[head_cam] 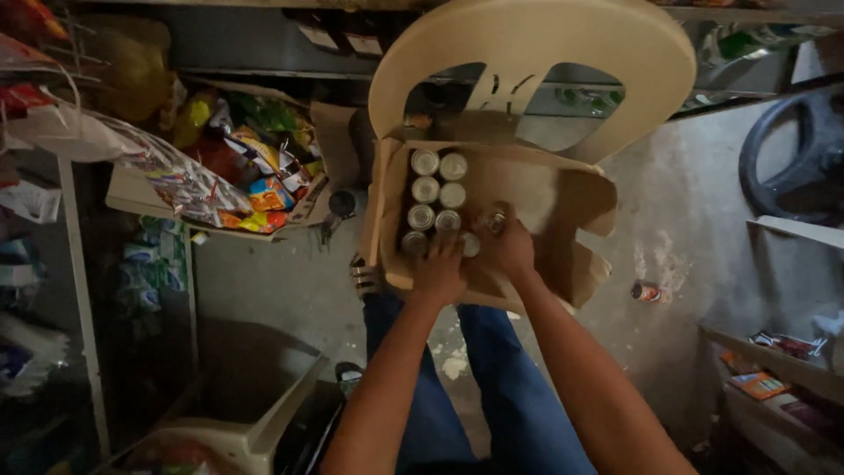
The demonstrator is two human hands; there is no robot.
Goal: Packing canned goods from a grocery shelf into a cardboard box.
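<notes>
Both hands reach into an open cardboard box [563, 202] that sits on the seat of a beige plastic chair [527, 44]. The left hand [438, 271] rests palm down on the nearest tins [437, 193] (two rows of them, standing upright along the box's left side); whether it grips one I cannot tell. The right hand [508, 248] closes its fingers around a single tin [495, 222] just beside the rows. A small can [647, 291] lies on the concrete floor [686, 229], well apart.
</notes>
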